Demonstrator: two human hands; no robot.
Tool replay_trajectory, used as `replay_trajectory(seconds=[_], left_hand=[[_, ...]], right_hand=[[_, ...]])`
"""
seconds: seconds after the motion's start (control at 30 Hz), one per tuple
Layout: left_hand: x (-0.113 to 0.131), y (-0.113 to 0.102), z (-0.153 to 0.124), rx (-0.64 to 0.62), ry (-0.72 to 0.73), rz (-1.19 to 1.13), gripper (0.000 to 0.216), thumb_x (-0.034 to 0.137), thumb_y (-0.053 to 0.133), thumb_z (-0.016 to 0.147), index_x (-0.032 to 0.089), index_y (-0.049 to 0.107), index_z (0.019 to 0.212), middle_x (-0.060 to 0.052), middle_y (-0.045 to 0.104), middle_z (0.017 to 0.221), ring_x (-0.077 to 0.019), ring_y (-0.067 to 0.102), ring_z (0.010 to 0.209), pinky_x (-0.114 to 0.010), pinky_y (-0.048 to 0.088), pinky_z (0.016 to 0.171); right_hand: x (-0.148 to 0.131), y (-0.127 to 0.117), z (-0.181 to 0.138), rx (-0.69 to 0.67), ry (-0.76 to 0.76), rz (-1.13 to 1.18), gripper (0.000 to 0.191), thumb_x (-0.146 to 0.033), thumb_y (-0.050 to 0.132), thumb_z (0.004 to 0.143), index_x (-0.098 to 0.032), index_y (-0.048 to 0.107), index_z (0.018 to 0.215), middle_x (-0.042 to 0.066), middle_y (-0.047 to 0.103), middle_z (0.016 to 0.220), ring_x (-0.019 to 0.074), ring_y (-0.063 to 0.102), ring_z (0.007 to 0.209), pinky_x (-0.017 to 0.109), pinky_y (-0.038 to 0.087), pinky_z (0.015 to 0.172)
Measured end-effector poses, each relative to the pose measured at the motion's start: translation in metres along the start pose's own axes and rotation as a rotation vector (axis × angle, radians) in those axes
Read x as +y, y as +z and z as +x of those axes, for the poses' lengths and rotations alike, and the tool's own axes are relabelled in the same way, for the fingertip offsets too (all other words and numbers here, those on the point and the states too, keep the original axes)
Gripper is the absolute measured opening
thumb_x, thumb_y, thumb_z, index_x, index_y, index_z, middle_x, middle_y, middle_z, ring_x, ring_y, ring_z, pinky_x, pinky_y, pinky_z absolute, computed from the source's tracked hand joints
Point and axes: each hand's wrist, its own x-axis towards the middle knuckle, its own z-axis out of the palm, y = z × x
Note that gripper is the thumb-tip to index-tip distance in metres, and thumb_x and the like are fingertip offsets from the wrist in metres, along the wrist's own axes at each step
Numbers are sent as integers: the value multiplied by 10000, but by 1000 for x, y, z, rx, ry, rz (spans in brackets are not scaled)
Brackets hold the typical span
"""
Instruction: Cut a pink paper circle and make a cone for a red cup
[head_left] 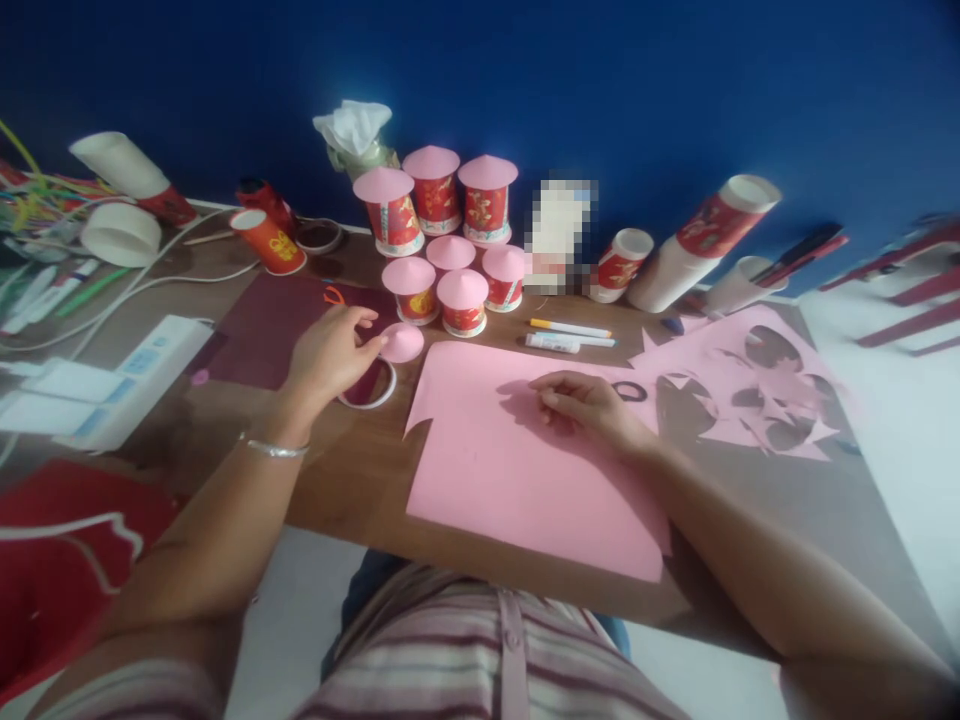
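My left hand (330,352) pinches the edge of a pink paper cone (403,342) that sits beside a white ring of tape (373,388) on the table. My right hand (589,405) rests with curled fingers on a large pink paper sheet (517,470), its fingertips pressed to the paper. I cannot make out anything in it. Just beyond the hands stand several red paper cups with pink cone lids (439,255).
Cut pink paper scraps (757,390) lie at right, with markers (570,328) and a glue stick (551,343) behind the sheet. Stacked cups (701,245) lie on their sides at back right. A power strip (131,380), cables and pens fill the left. Orange-handled scissors (334,296) lie on a maroon sheet (262,325).
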Motion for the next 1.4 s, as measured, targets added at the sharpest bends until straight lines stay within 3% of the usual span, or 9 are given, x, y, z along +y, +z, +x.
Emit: replay_trajectory(seconds=[0.07,0.13,0.27,0.37,0.47,0.67,0.8,1.07,1.4], left_hand=[[15,4,-14,113,112,23,289,272,687,906,197,725,1183,-102,747,1186,-255,727,950,-385,580,885],[38,9,-29,165,327,-13,217,256,639,952,194,734,1137,-92,750,1148,-252,726,1011,-367,581,894],[101,31,-39,85,727,-95,173,229,570,1028,204,741,1037,-46,766,1068,-220,721,1005,-347,570,891],[143,55,-25,33,758,-108,160,145,594,992,179,740,1047,-60,742,1068,-208,705,943,-321,558,787],[164,78,-4,65,724,-150,184,100,588,968,148,723,1083,-97,719,1135,-226,694,1024,-332,565,837],[149,101,11,157,707,-263,184,155,548,1002,158,691,1118,-99,685,1098,-219,684,999,-333,578,817],[138,105,11,148,713,-293,196,155,578,992,166,681,1158,-97,675,1113,-216,690,1007,-340,594,839],[133,106,7,146,702,-264,204,132,649,956,167,686,1154,-100,680,1105,-234,696,1027,-372,609,891],[132,102,2,83,651,-233,295,112,642,950,179,663,1236,-118,695,1189,-247,708,1104,-400,609,971]], right_hand=[[-2,1,1,-20,-1,-8,474,-561,851,836,-169,768,1089,40,719,747,155,635,672,273,468,566],[-2,2,2,-28,2,0,477,-569,843,839,-167,760,1081,35,713,736,150,620,649,268,454,542],[-2,3,4,-34,-20,-12,473,-570,861,806,-164,766,1031,21,699,748,127,584,629,260,437,543],[-2,4,4,-11,-40,-75,464,-571,838,809,-162,779,1021,5,674,728,105,518,574,257,398,520],[-1,-1,5,86,-96,-216,402,-543,770,860,-170,793,1006,25,698,743,128,539,579,283,417,535],[-6,-40,15,417,-477,-841,197,-334,635,963,-214,789,941,76,749,883,208,640,738,360,523,712],[-3,-65,29,574,-589,-1153,203,-295,594,994,-211,778,1009,120,723,1018,287,651,969,439,550,890],[14,-65,36,560,-565,-1357,244,-251,583,1004,-221,738,1189,139,704,1234,322,584,1102,490,500,985],[10,-62,35,417,-457,-1335,273,-285,529,1054,-209,735,1216,150,721,1224,330,599,1145,462,498,955]])
